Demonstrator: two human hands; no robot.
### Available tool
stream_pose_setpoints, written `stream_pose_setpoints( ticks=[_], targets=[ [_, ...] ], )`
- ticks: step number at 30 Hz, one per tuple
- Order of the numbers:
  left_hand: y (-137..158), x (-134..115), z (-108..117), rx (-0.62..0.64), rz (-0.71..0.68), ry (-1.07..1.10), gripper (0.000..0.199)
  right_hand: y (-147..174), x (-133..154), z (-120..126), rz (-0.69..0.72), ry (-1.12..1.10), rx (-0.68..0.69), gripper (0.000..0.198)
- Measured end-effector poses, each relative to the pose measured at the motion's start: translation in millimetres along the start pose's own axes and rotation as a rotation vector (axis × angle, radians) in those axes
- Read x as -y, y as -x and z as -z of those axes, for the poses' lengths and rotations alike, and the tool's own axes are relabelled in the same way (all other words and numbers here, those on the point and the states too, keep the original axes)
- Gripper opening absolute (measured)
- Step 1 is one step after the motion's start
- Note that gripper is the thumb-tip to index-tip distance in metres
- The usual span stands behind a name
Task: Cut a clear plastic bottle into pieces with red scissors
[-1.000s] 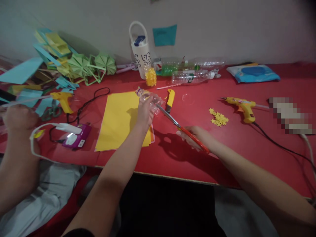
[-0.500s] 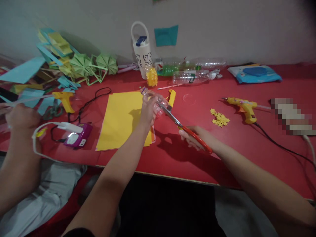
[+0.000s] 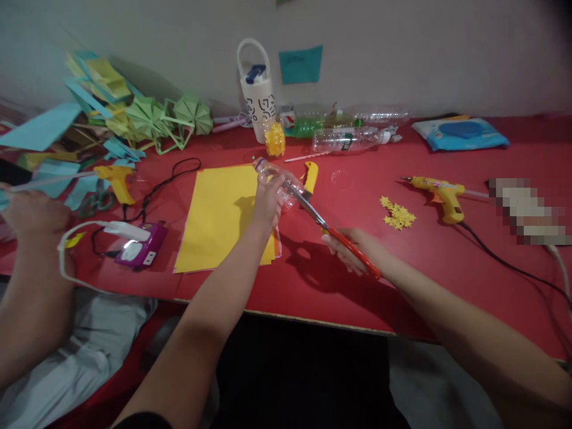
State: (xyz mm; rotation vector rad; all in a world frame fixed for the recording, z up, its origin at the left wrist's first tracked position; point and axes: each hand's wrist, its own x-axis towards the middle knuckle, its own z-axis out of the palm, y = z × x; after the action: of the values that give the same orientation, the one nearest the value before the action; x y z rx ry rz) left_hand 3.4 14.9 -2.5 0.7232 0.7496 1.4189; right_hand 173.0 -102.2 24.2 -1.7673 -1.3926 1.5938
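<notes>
My left hand [image 3: 268, 199] is closed around a clear plastic bottle piece [image 3: 289, 198], whose purple-ringed neck points to the upper left. My right hand [image 3: 353, 247] grips the red handles of a pair of scissors [image 3: 322, 224]. The blades reach up and left to the cut end of the bottle piece; whether they bite into the plastic I cannot tell. Under my left hand lies a stack of yellow paper [image 3: 218, 220]. A yellow-handled cutter [image 3: 311, 177] rests just behind the bottle piece.
Yellow paper stars [image 3: 399, 215] and a glue gun [image 3: 440, 193] lie to the right. Plastic bottles [image 3: 346, 139] and a white tumbler [image 3: 259, 104] line the wall. At left are a purple power adapter [image 3: 152, 241], another glue gun [image 3: 117, 179] and a co-worker's hand [image 3: 36, 211].
My right hand and the scissors have shifted very slightly to the left. The bottle piece stays nearly in place in my left hand. The co-worker's hand has moved a little.
</notes>
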Motion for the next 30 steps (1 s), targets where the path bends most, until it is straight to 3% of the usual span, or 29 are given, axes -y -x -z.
stream_pose_setpoints(
  ticks=[12, 16, 22, 30],
  targets=[
    [0.8, -2.6, -1.7, 0.014, -0.024, -0.013, 0.021, 1.7, 2.8, 0.7, 0.039, -0.026, 0.034, 0.05],
    [3.0, -1.6, -3.6, 0.062, -0.027, -0.032, 0.02, 3.5, 5.1, 1.7, 0.061, -0.033, 0.067, 0.056],
    [0.2, 0.5, -4.6, 0.029, -0.004, -0.023, 0.023, 2.5, 2.5, 2.7, 0.056, -0.001, 0.054, 0.062],
    [-3.5, 2.5, 1.7, 0.038, 0.006, -0.056, 0.021, 0.2, -4.8, 1.4, 0.078, 0.051, 0.036, 0.056]
  ],
)
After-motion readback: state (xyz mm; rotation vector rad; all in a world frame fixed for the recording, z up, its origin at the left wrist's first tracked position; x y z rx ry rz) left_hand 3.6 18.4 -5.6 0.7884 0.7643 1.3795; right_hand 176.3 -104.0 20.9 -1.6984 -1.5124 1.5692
